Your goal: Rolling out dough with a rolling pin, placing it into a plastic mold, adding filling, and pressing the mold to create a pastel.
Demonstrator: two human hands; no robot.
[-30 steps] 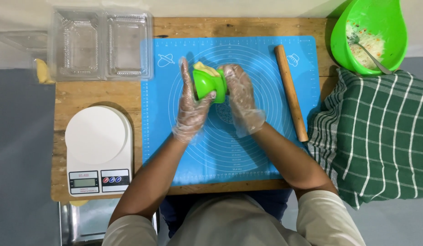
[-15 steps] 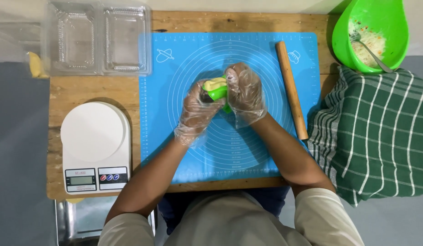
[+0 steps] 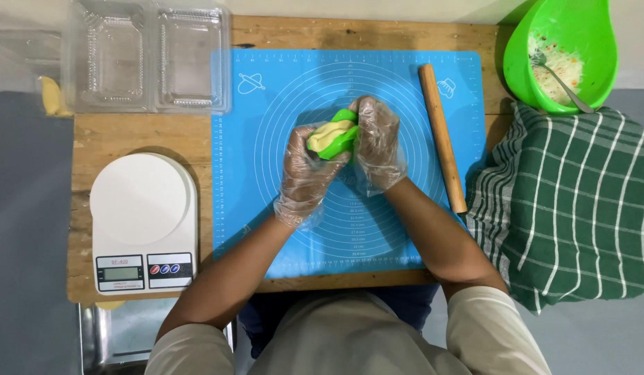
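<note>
A green folding dumpling mould (image 3: 338, 134) with pale dough showing at its edge is held over the middle of the blue silicone mat (image 3: 266, 208). My left hand (image 3: 304, 170), in a clear plastic glove, grips it from the left and below. On its right side my right hand (image 3: 376, 142), also gloved, presses on it. The mould is partly folded and hidden between the fingers.
A wooden rolling pin (image 3: 442, 135) lies on the mat's right side. A green bowl (image 3: 537, 42) with filling and a spoon stands top right, above a green checked cloth (image 3: 572, 208). A white kitchen scale (image 3: 140, 219) sits left; clear plastic containers (image 3: 152, 59) top left.
Both hands with the mould shifted slightly down over the mat and closed tighter round it; the mould has turned so that the dough edge shows on top.
</note>
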